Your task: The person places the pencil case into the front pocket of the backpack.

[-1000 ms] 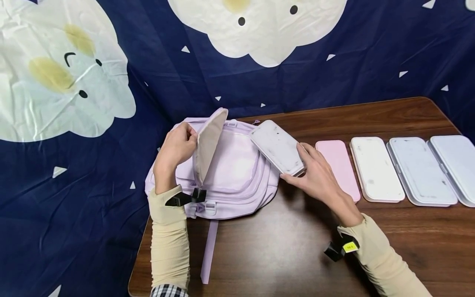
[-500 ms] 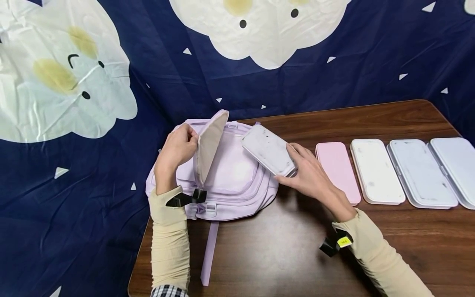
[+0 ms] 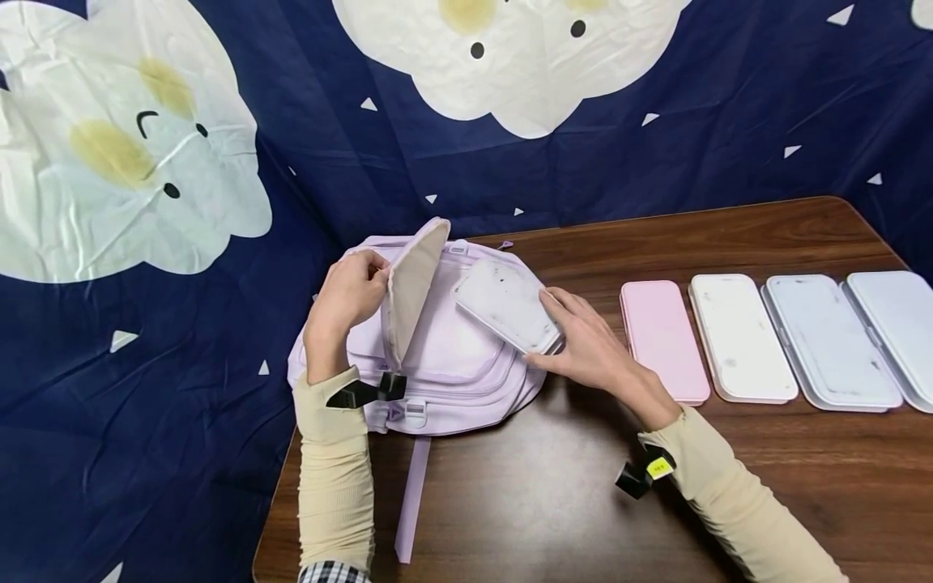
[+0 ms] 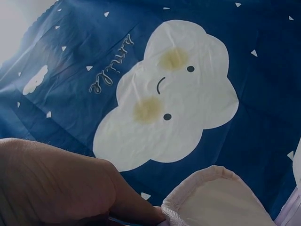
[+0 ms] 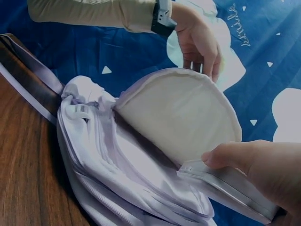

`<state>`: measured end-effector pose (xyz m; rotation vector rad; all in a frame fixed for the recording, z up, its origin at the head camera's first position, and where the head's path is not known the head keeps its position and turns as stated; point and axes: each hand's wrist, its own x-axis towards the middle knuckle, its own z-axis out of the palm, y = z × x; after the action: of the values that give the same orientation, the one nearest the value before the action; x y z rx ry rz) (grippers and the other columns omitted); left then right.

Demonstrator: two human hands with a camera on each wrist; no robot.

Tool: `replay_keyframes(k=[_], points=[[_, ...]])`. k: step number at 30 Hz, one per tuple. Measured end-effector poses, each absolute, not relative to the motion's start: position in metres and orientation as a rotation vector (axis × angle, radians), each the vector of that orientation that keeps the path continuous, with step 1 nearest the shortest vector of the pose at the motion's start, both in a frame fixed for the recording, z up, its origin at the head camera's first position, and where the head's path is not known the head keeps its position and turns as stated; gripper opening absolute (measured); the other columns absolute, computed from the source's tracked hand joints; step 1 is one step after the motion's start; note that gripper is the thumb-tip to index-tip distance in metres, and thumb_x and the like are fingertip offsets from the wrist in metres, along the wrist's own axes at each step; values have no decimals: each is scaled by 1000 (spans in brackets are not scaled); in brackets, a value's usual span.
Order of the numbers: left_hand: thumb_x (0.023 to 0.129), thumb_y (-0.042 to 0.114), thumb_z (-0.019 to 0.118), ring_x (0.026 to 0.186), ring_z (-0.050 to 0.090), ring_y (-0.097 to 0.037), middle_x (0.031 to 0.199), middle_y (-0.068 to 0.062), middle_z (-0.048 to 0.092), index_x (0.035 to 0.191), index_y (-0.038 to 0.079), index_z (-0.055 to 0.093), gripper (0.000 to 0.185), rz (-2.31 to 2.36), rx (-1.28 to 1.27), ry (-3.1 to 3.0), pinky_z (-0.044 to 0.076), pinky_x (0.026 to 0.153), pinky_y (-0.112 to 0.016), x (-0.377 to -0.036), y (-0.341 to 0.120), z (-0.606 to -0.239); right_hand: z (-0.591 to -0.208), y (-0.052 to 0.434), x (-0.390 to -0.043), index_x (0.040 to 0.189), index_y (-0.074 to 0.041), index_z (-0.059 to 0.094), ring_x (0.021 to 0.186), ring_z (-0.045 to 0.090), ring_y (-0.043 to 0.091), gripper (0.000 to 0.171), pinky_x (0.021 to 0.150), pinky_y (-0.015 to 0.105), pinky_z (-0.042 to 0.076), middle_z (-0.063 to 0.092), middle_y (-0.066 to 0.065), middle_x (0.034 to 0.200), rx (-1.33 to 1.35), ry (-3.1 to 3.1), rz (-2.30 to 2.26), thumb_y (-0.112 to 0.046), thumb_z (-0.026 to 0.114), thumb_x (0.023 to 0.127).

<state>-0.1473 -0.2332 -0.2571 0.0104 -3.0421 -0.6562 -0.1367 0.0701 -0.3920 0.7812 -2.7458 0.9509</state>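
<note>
While the left hand (image 3: pixel 348 298) pinches the raised flap (image 3: pixel 411 283) of the lilac backpack (image 3: pixel 452 364), its grip closed on the flap's edge at about 10 o'clock from the bag's middle, the right hand (image 3: pixel 590 350) grips a white case (image 3: pixel 505 305) and holds it tilted over the bag's front, toward 1 o'clock. At 3 o'clock on the worktop (image 3: pixel 583 502) lie a pink case (image 3: pixel 662 340) and three pale ones in a row.
</note>
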Motion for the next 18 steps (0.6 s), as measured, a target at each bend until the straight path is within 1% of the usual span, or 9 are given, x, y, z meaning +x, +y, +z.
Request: replay_keyframes(k=[7, 11, 15, 18], points=[[95, 12, 42, 98, 55, -30, 102, -16, 63, 107, -1, 60, 25, -661, 15, -3030, 43, 90, -44, -148, -233, -259, -395, 62, -138, 145, -1, 35, 135, 36, 36, 97, 109, 49, 32, 38, 19, 147, 843, -2783, 933, -47, 78, 71], [95, 11, 42, 98, 56, -30, 102, -16, 63, 107, -1, 60, 25, -650, 17, -3027, 43, 90, -44, -149, -233, -260, -398, 59, -141, 144, 1, 36, 133, 37, 37, 96, 109, 49, 32, 39, 20, 146, 883, -2784, 928, -47, 76, 71], [94, 10, 42, 99, 56, -31, 103, -17, 64, 107, -1, 60, 25, -639, 3, -3021, 43, 91, -44, -150, -232, -260, -399, 56, -147, 144, 1, 37, 132, 38, 37, 96, 109, 48, 33, 40, 20, 145, 918, -2776, 923, -47, 76, 71], [94, 10, 42, 99, 57, -31, 103, -17, 64, 106, -2, 61, 25, -639, -6, -3015, 43, 91, -45, -151, -232, -260, -399, 55, -155, 144, 1, 36, 133, 37, 37, 96, 110, 49, 31, 39, 20, 146, 939, -2787, 919, -47, 76, 71]])
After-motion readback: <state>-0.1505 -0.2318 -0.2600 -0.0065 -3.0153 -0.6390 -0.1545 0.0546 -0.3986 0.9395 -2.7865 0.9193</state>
